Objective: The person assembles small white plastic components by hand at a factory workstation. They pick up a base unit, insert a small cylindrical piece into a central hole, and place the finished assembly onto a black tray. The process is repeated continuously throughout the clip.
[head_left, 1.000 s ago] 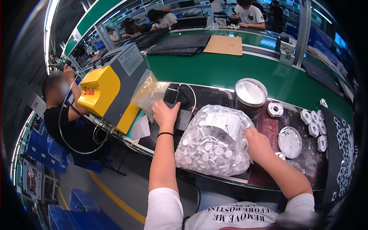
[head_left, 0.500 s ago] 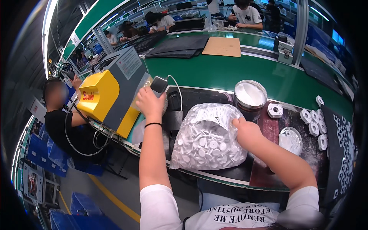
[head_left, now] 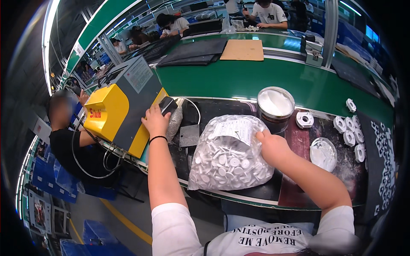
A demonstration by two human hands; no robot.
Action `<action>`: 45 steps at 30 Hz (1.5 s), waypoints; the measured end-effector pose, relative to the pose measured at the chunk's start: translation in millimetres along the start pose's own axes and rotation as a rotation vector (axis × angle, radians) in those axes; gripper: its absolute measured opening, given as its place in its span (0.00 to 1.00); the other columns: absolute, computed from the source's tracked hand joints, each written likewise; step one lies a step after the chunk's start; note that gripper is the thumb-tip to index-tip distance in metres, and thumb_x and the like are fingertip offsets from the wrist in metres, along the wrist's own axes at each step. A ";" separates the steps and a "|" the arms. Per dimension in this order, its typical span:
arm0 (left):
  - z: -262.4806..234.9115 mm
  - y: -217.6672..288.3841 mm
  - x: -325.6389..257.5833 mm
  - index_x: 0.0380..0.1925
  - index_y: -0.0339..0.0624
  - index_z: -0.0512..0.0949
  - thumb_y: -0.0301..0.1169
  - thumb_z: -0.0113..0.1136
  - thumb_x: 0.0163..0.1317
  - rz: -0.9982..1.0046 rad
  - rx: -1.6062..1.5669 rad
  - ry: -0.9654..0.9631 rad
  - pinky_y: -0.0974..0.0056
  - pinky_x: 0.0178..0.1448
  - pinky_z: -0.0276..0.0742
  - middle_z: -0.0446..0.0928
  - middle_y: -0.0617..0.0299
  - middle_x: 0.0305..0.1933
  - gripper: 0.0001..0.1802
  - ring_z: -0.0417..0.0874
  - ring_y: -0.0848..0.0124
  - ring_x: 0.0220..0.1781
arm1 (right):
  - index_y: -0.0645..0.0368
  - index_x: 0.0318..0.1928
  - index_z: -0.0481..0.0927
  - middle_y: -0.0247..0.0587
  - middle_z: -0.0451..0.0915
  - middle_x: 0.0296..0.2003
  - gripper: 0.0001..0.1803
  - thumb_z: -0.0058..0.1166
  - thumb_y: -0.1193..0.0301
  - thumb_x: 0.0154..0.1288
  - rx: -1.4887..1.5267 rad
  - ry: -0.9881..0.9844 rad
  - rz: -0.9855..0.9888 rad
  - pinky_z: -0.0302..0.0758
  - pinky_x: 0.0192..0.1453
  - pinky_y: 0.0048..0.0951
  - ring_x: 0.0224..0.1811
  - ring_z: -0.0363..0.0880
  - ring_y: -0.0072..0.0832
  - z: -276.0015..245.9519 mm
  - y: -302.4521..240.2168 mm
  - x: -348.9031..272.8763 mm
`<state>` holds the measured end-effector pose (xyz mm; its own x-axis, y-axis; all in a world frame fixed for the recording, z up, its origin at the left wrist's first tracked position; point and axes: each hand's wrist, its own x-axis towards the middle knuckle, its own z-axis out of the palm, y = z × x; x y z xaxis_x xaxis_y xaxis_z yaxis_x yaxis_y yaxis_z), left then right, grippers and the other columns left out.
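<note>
The counter edge (head_left: 239, 200) lies just nearer than the bag (head_left: 230, 168), bare green surface (head_left: 203, 81) beyond. Our right grip (head_left: 273, 148) clutches the bag; our left grip (head_left: 156, 121), a black device (head_left: 169, 105).

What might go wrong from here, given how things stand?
The bag of white parts, gripped by the right hand, sits near the table's front edge and might slip off. Shifted back, it could bump the open tin. The white cable beside the black device in the left hand might snag.
</note>
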<state>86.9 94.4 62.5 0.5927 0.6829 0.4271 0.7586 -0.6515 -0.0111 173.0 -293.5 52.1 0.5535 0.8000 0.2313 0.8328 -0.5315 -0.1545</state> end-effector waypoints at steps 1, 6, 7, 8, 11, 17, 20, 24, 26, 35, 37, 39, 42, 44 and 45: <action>3.3 0.1 -4.9 0.62 0.45 0.64 0.52 0.59 0.54 0.034 0.053 0.061 0.41 0.64 0.55 0.63 0.57 0.66 0.39 0.59 0.60 0.69 | 0.59 0.41 0.69 0.48 0.74 0.35 0.14 0.51 0.76 0.52 0.000 -0.001 0.001 0.78 0.32 0.37 0.31 0.81 0.41 -0.9 0.2 0.4; -6.2 19.2 -63.1 0.62 0.45 0.64 0.50 0.58 0.55 0.298 -0.136 0.202 0.37 0.69 0.45 0.57 0.53 0.70 0.37 0.54 0.59 0.72 | 0.59 0.41 0.69 0.48 0.75 0.35 0.14 0.51 0.76 0.52 -0.033 -0.061 0.018 0.78 0.32 0.37 0.31 0.81 0.41 -2.2 1.5 2.2; -12.5 23.6 -80.4 0.61 0.47 0.66 0.49 0.58 0.55 0.405 -0.211 0.105 0.37 0.69 0.45 0.58 0.54 0.69 0.35 0.56 0.59 0.72 | 0.59 0.41 0.69 0.48 0.75 0.35 0.14 0.51 0.76 0.52 -0.034 -0.055 0.007 0.78 0.32 0.36 0.31 0.81 0.41 -2.9 1.9 2.5; -20.7 26.4 -96.6 0.60 0.50 0.68 0.48 0.58 0.55 0.508 -0.287 0.005 0.36 0.69 0.45 0.60 0.55 0.68 0.33 0.57 0.59 0.71 | 0.59 0.41 0.69 0.48 0.75 0.36 0.14 0.51 0.76 0.52 -0.035 -0.051 -0.005 0.78 0.32 0.36 0.31 0.81 0.41 -4.3 1.5 1.7; 0.0 22.4 -113.9 0.58 0.56 0.70 0.39 0.60 0.54 0.650 -0.365 -0.123 0.38 0.68 0.50 0.65 0.63 0.65 0.29 0.62 0.61 0.68 | 0.59 0.41 0.69 0.48 0.75 0.35 0.14 0.51 0.76 0.52 -0.034 -0.036 -0.018 0.78 0.32 0.36 0.32 0.81 0.41 -2.7 0.9 1.2; -12.8 14.2 -111.1 0.58 0.56 0.69 0.30 0.63 0.49 0.624 -0.084 -0.086 0.44 0.66 0.58 0.66 0.63 0.64 0.32 0.64 0.62 0.67 | 0.59 0.45 0.69 0.50 0.73 0.38 0.18 0.52 0.78 0.49 0.024 -0.084 0.073 0.76 0.36 0.42 0.35 0.80 0.45 -3.0 -3.1 3.1; -8.2 0.1 -107.0 0.59 0.57 0.68 0.28 0.63 0.47 0.693 -0.081 -0.069 0.45 0.66 0.58 0.65 0.64 0.65 0.35 0.63 0.62 0.67 | 0.58 0.45 0.70 0.50 0.73 0.37 0.18 0.51 0.78 0.51 0.047 -0.033 0.087 0.76 0.36 0.42 0.34 0.80 0.45 1.3 -6.0 11.3; -17.4 -5.3 -116.6 0.60 0.55 0.68 0.22 0.57 0.49 0.674 -0.140 -0.013 0.45 0.67 0.56 0.61 0.58 0.68 0.33 0.61 0.57 0.69 | 0.57 0.45 0.70 0.49 0.74 0.36 0.16 0.49 0.77 0.53 0.058 0.015 0.112 0.76 0.36 0.42 0.34 0.80 0.45 6.8 -11.6 21.4; -49.2 5.9 -138.8 0.61 0.43 0.66 0.24 0.52 0.57 0.562 -0.490 -0.024 0.48 0.69 0.53 0.59 0.48 0.68 0.29 0.58 0.52 0.70 | 0.57 0.45 0.70 0.50 0.74 0.36 0.15 0.49 0.77 0.53 0.077 0.005 0.126 0.76 0.36 0.41 0.34 0.80 0.45 6.7 -14.6 21.1; -77.7 66.5 -238.9 0.65 0.49 0.59 0.51 0.69 0.44 0.705 -0.482 0.205 0.40 0.69 0.46 0.55 0.51 0.70 0.49 0.54 0.48 0.72 | 0.61 0.41 0.74 0.51 0.75 0.38 0.12 0.50 0.72 0.55 0.383 0.010 -0.102 0.75 0.44 0.39 0.41 0.77 0.47 -13.2 11.3 4.7; -70.9 72.8 -231.0 0.65 0.51 0.57 0.48 0.72 0.40 0.684 -0.442 0.259 0.40 0.69 0.46 0.53 0.51 0.71 0.51 0.52 0.48 0.72 | 0.62 0.44 0.76 0.51 0.75 0.38 0.17 0.54 0.68 0.52 0.574 0.070 -0.173 0.72 0.50 0.37 0.45 0.74 0.44 -12.8 47.9 -0.5; -64.5 71.8 -220.6 0.65 0.50 0.57 0.46 0.72 0.39 0.710 -0.434 0.229 0.40 0.70 0.46 0.53 0.51 0.71 0.51 0.51 0.48 0.72 | 0.60 0.45 0.76 0.41 0.78 0.37 0.15 0.53 0.69 0.58 0.845 0.030 0.072 0.74 0.44 0.29 0.38 0.77 0.30 -31.3 52.6 -11.2; -58.9 62.7 -208.7 0.63 0.50 0.60 0.37 0.70 0.40 0.698 -0.423 0.130 0.40 0.70 0.45 0.54 0.52 0.71 0.47 0.50 0.48 0.73 | 0.60 0.48 0.76 0.33 0.78 0.36 0.13 0.51 0.72 0.63 1.074 -0.051 0.458 0.74 0.39 0.22 0.35 0.77 0.18 -61.6 48.5 -29.7; -61.2 61.3 -212.4 0.63 0.51 0.62 0.34 0.68 0.43 0.628 -0.392 0.051 0.39 0.71 0.44 0.54 0.52 0.71 0.43 0.50 0.49 0.73 | 0.61 0.48 0.75 0.34 0.79 0.36 0.14 0.51 0.72 0.63 1.034 0.035 0.497 0.74 0.40 0.23 0.35 0.77 0.20 -61.0 62.3 -45.2; -65.3 65.9 -218.3 0.63 0.50 0.62 0.30 0.64 0.45 0.593 -0.395 0.088 0.39 0.71 0.43 0.55 0.49 0.70 0.40 0.51 0.48 0.72 | 0.62 0.48 0.75 0.36 0.79 0.35 0.14 0.49 0.74 0.62 0.902 0.198 0.384 0.73 0.41 0.25 0.36 0.77 0.22 -58.0 69.0 -53.0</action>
<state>-10.1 -119.1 27.5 0.8378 0.1587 0.5224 0.1514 -0.9868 0.0571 201.2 -388.7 84.9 0.8433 0.5142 0.1562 0.3314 -0.2687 -0.9044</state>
